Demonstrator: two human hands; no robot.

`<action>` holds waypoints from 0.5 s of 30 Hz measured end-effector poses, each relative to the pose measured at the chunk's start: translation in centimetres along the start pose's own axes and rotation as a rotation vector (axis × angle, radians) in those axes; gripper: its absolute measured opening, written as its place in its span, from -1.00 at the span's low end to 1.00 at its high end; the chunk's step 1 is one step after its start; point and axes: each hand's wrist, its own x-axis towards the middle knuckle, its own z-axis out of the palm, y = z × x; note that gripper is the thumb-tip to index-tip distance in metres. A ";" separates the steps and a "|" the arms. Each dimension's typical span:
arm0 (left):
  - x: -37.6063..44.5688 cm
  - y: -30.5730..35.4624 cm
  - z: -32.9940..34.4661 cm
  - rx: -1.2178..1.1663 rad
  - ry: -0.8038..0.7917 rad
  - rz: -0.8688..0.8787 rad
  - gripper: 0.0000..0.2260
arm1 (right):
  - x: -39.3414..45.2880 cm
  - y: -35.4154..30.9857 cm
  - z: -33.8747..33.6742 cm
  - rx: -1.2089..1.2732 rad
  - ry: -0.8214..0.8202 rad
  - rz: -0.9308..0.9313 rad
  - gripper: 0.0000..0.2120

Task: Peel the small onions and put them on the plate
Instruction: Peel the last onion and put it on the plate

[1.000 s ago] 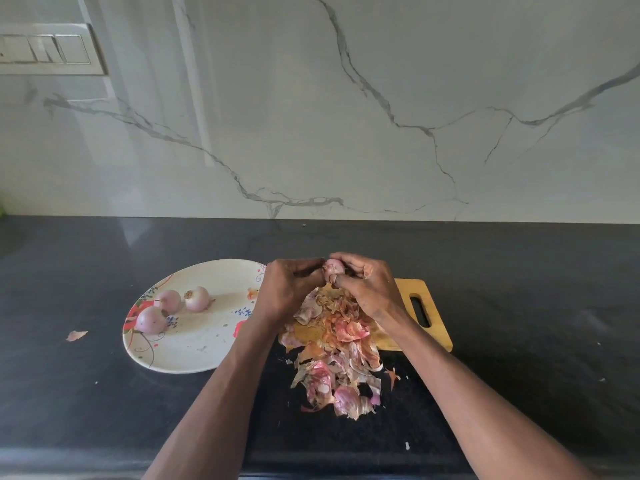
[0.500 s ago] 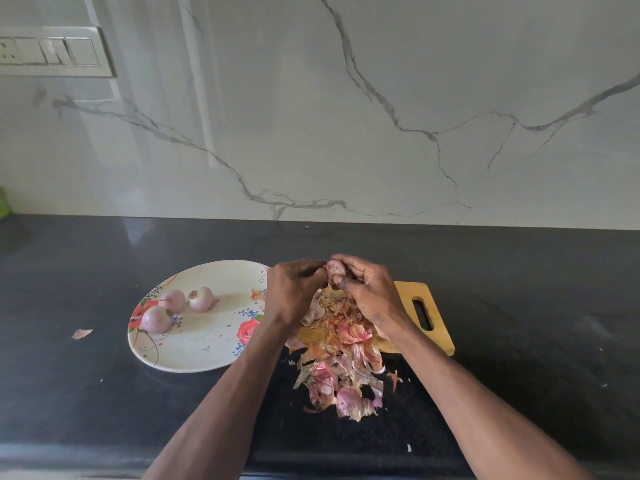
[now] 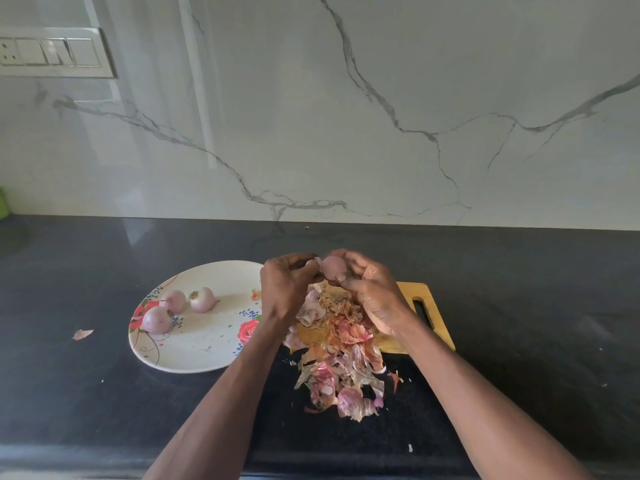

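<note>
Head view: both hands meet above the peel heap (image 3: 341,351). The right hand (image 3: 372,292) cups a small onion (image 3: 333,265); the left hand (image 3: 285,289) pinches a strip of skin at its side. The heap spills off the wooden board (image 3: 429,317) toward the table's (image 3: 519,306) near edge. Just left, the plate (image 3: 194,351) carries three peeled onions (image 3: 176,306), its right half bare.

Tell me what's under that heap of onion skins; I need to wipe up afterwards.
A wooden cutting board shows under the heap of skins; the near part lies on the dark counter. Whatever else sits beneath is covered.
</note>
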 end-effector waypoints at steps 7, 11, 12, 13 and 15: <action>-0.4 0.3 0.6 0.109 0.018 0.070 -0.85 | 0.5 0.4 0.6 -0.396 0.136 -0.093 -0.55; -0.3 0.3 0.5 0.045 -0.022 0.031 -0.85 | 0.4 0.6 0.7 -0.713 0.197 -0.307 -0.62; -0.2 0.2 0.5 0.019 -0.032 0.016 -0.82 | 0.3 0.6 0.7 -0.750 0.199 -0.342 -0.64; -0.2 0.1 0.5 -0.002 -0.037 0.002 -0.79 | 0.3 0.6 0.7 -0.776 0.197 -0.367 -0.66; -0.1 0.0 0.5 -0.056 -0.038 -0.038 -0.81 | 0.2 0.6 0.8 -0.795 0.197 -0.384 -0.67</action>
